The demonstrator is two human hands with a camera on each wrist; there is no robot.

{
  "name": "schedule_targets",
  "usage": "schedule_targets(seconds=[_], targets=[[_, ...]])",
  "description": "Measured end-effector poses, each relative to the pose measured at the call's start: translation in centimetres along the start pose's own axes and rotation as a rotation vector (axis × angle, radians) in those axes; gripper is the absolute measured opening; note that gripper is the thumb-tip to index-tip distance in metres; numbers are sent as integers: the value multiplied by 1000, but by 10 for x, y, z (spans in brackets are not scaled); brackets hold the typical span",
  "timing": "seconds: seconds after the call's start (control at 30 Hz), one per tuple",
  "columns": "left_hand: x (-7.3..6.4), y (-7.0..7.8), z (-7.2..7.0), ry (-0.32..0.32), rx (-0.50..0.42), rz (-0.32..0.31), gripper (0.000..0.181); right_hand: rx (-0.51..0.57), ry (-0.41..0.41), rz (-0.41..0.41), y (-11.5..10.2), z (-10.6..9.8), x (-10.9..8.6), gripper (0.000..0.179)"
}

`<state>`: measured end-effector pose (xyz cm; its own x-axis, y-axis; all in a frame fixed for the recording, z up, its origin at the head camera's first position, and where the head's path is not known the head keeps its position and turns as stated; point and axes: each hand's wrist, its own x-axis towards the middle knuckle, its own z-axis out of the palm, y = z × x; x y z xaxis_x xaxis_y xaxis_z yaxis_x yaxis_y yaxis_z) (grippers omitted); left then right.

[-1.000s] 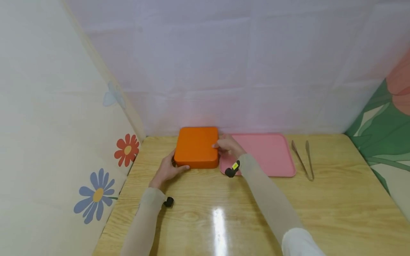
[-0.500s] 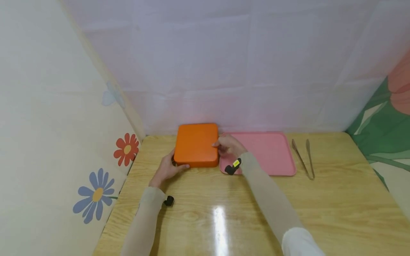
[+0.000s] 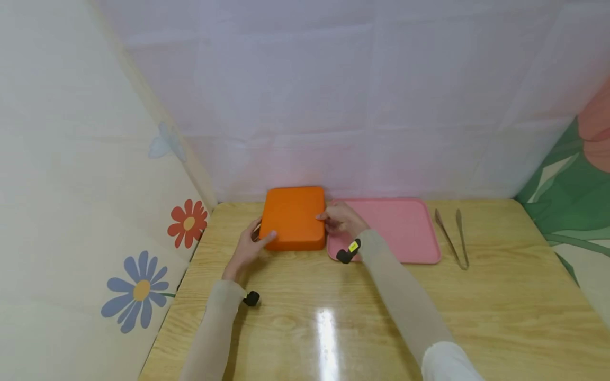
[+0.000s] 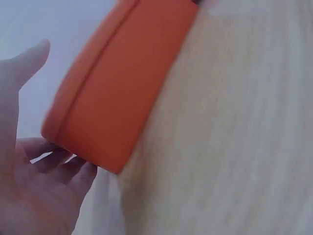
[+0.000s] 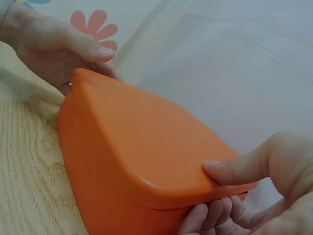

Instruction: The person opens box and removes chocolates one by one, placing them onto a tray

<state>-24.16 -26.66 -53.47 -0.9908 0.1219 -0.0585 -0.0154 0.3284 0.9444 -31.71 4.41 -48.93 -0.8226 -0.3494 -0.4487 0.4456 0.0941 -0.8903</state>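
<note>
A square orange lidded box (image 3: 293, 217) stands at the back of the table, a seam running below its top in the left wrist view. My right hand (image 3: 344, 218) pinches the lid's right edge: the thumb (image 5: 234, 169) lies on top and the curled fingers (image 5: 215, 215) sit under the rim. Along the left side, my left hand (image 3: 248, 246) touches the box wall with its fingers (image 4: 63, 169). Its thumb (image 4: 32, 61) stands raised, apart from the box. The box's inside is hidden under the lid.
Right of the box lies a pink tray (image 3: 400, 233), partly behind my right hand. Metal tongs (image 3: 452, 241) rest spread on the table (image 3: 381, 317) farther right. A pale cloth wall (image 3: 352, 106) rises directly behind, and a flowered one (image 3: 95, 211) borders the left.
My left thumb has risen from the box's front side to over its near left corner. The lid's back edge tipped up slightly, then sank a little. My right hand keeps its pinch.
</note>
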Motion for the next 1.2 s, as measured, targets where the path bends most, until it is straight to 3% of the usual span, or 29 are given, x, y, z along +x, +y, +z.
schedule_targets(seconds=[0.17, 0.37, 0.67, 0.93, 1.2], targets=[[1, 9, -1, 38, -73, -48, 80, -6, 9, 0, -2, 0, -1, 37], [4, 16, -3, 39, -198, -83, 72, 0, 21, -5, -3, 1, -2, 36], [11, 26, -14, 65, -151, -74, 69, 83, 35, -3, -9, 4, -3, 38], [14, 28, -22, 59, -201, -84, 57, -37, -8, -47, -11, 0, -8, 39], [16, 33, -25, 12, -346, -116, 51, -89, -16, -87, -8, -7, -14, 38]])
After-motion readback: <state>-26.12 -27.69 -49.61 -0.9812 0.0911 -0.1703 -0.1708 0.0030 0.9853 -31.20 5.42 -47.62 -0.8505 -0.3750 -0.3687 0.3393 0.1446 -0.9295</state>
